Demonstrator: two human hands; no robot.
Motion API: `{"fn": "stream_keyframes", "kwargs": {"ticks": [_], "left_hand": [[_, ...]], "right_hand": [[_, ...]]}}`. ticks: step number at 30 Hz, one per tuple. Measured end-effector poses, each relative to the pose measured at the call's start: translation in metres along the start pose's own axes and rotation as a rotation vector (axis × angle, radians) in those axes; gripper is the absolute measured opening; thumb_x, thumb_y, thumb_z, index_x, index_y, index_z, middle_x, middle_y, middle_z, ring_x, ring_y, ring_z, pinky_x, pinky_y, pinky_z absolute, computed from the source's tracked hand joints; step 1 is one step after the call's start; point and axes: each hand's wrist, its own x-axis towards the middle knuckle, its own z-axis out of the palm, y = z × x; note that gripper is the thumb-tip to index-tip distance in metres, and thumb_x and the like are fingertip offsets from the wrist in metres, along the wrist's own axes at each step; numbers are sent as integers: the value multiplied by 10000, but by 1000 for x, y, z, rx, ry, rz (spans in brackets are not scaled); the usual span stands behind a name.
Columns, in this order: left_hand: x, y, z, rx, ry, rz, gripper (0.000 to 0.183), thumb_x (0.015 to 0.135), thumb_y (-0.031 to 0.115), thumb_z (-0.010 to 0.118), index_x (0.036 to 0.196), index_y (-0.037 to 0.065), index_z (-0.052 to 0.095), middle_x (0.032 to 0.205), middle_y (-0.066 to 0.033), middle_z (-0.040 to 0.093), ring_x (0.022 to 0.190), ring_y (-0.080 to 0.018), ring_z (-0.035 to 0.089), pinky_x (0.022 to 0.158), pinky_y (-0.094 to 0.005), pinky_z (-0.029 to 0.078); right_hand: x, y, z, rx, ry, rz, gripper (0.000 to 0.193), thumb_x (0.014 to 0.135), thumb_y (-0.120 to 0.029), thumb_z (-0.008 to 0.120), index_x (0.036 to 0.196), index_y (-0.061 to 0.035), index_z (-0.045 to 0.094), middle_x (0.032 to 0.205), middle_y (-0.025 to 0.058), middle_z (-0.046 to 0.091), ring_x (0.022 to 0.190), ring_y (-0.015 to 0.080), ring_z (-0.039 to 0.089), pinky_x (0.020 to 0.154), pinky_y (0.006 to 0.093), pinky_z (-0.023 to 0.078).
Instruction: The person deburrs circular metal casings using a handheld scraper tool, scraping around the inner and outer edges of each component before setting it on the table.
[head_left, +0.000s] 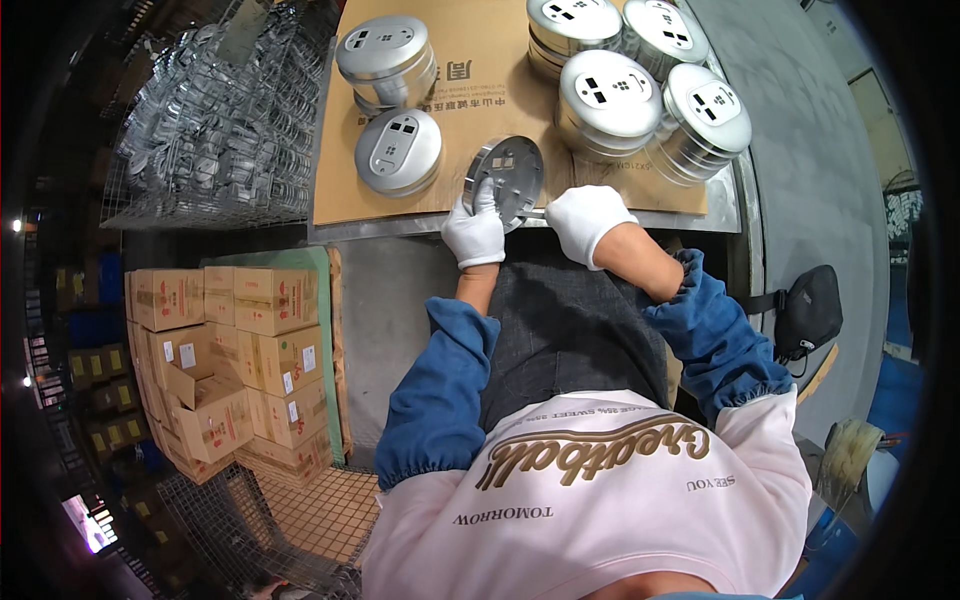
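My left hand (474, 232), in a white glove, grips a round metal cover (518, 178) by its left side. The cover is tilted up at the bench's near edge, its dark, recessed underside with small rectangular openings facing me. My right hand (590, 222), also gloved in white, is closed on a thin metal tool (534, 213); the glove hides most of it, so its exact kind is unclear. The tool's tip is at the cover's lower right rim. Beyond my left hand sits a silver round cover (398, 150) with an oval plate and cut-outs.
Stacks of similar covers stand at the far left (385, 50) and right (610, 95) on a cardboard sheet (490, 60). A wire cage (215, 130) of metal parts adjoins the bench on the left. Below it are piled cartons (285, 300). A black bag (810, 310) is at right.
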Motion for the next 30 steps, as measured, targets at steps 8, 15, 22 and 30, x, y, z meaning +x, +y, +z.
{"fn": "stream_keyframes", "kwargs": {"ticks": [8,15,22,30], "left_hand": [[-4,4,0,-87,93,-240,316,864,271,621,893,-41,659,776,-102,679,667,-155,619,622,-303,482],[0,-9,-16,-244,2,-134,338,840,109,626,1117,-59,525,982,-130,634,861,-197,612,782,-296,475],[42,-11,-56,-474,-161,-404,308,817,143,672,1030,-54,570,936,-65,622,810,-124,576,736,-244,460],[46,-33,-52,50,-483,-467,390,823,349,659,860,-40,659,703,-82,627,647,-129,554,602,-313,432]], "right_hand": [[-25,-8,95,105,264,143,433,788,-94,488,1220,-79,469,739,122,583,613,281,620,504,415,475],[-21,7,108,203,341,100,461,793,-85,504,1246,-158,461,764,120,581,621,294,604,522,414,474],[-25,17,119,350,400,60,496,815,-124,525,1294,-208,431,818,112,581,741,293,603,597,385,481],[-31,20,103,469,472,105,404,847,-175,574,1245,-158,510,910,122,616,801,309,603,702,369,484]]}}
